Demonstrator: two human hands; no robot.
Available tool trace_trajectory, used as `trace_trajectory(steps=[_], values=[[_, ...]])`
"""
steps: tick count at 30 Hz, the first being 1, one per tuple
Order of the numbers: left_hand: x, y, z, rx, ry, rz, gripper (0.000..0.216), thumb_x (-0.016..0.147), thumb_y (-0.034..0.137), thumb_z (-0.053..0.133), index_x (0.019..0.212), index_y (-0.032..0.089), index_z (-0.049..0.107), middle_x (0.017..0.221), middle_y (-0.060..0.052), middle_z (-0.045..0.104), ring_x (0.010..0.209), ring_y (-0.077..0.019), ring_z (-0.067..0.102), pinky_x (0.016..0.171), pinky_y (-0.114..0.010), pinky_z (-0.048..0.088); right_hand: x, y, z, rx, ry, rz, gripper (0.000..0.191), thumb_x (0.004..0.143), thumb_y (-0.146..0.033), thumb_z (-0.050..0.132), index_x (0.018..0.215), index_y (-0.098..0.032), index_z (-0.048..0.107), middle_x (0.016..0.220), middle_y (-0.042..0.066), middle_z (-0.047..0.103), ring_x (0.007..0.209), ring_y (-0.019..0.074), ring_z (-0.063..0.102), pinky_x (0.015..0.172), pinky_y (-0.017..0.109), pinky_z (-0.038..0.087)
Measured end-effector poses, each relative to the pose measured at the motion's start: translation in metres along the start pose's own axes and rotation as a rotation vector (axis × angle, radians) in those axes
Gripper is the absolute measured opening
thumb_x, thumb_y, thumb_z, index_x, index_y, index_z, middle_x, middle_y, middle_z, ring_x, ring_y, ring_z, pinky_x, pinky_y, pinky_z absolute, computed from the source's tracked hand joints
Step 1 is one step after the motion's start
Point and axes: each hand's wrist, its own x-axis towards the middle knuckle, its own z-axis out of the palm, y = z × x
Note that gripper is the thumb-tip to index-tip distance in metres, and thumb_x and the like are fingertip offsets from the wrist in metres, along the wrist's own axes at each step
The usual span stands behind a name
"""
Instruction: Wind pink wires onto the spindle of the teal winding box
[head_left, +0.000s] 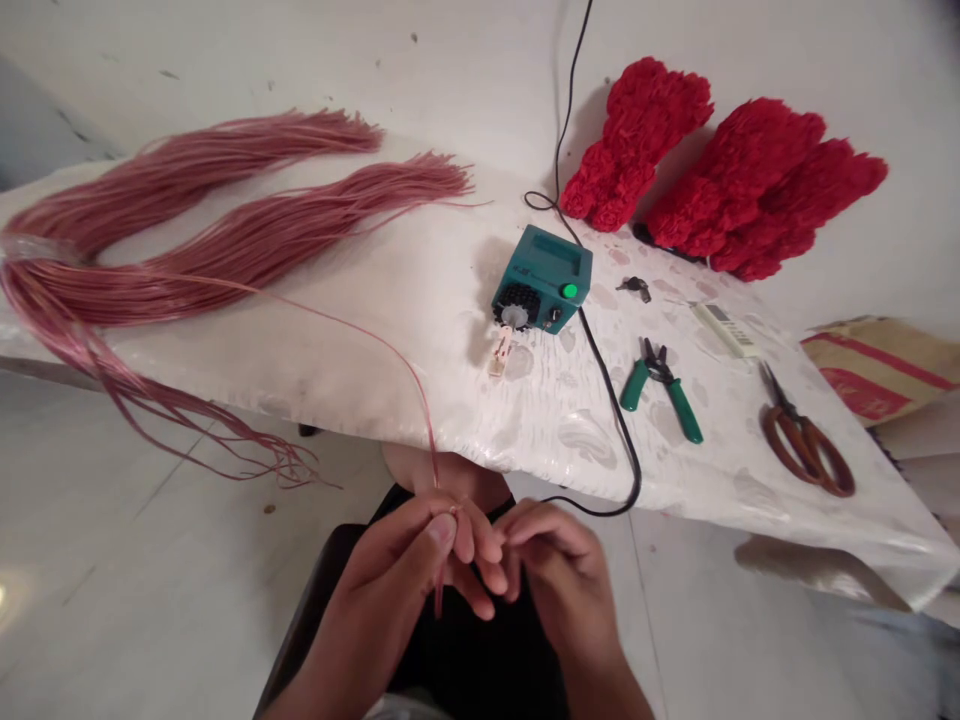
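Observation:
My left hand (390, 570) pinches a thin pink wire (360, 325) between thumb and fingers, low in the view. The wire runs up from long bundles of pink wire (240, 245) lying over the table and hanging off its edge. My right hand (559, 580) sits beside it, fingers curled against the left fingertips. Whether those fingers hold the wire is hidden. A teal box with a green button (541, 280) stands on the table, well beyond both hands.
A white plastic table cover (420, 400) carries green-handled wire strippers (660, 390), brown-handled scissors (806, 445), keys (634, 288), a white remote (726, 328) and a black cable (604, 385). Red fluffy bundles (637, 140) lie at the back; cardboard (881, 370) sits to the right.

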Motion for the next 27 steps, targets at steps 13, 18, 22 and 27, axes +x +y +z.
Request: trace_trajectory(steps=[13, 18, 22, 27], values=[[-0.009, 0.026, 0.000, 1.112, -0.123, 0.093, 0.030, 0.101, 0.030, 0.042, 0.079, 0.021, 0.061, 0.064, 0.003, 0.060, 0.055, -0.0117, 0.051, 0.049, -0.023, 0.033, 0.029, -0.083, 0.006, -0.938, -0.413, -0.378, 0.032, 0.087, -0.007, 0.058, 0.117, -0.015, 0.064, 0.098, 0.006, 0.070, 0.079, 0.0132, 0.065, 0.068, 0.027, 0.055], [-0.010, 0.022, -0.002, 1.123, -0.125, 0.108, 0.036, 0.103, 0.033, 0.041, 0.070, 0.021, 0.048, 0.058, 0.005, 0.050, 0.052, -0.0102, 0.045, 0.049, -0.024, 0.030, 0.044, -0.098, 0.014, -1.280, -0.668, -0.447, 0.011, 0.097, -0.017, 0.057, 0.105, -0.015, 0.065, 0.096, 0.005, 0.070, 0.083, 0.0153, 0.067, 0.075, 0.030, 0.054], [-0.008, 0.015, -0.005, 1.119, -0.121, 0.106, 0.040, 0.105, 0.034, 0.039, 0.068, 0.020, 0.037, 0.056, 0.007, 0.043, 0.050, -0.0081, 0.039, 0.048, -0.024, 0.026, 0.049, -0.101, 0.018, -1.411, -0.792, -0.377, 0.020, 0.103, -0.017, 0.048, 0.097, -0.016, 0.067, 0.091, 0.003, 0.068, 0.078, 0.0150, 0.063, 0.069, 0.031, 0.048], [-0.009, 0.012, -0.009, 1.166, -0.143, 0.109, 0.038, 0.105, 0.031, 0.039, 0.069, 0.019, 0.036, 0.057, 0.007, 0.042, 0.051, -0.0074, 0.039, 0.050, -0.025, 0.025, 0.052, -0.101, 0.016, -1.474, -0.868, -0.383, 0.024, 0.101, -0.013, 0.048, 0.090, -0.014, 0.069, 0.079, 0.002, 0.061, 0.067, 0.0154, 0.050, 0.061, 0.034, 0.037]])
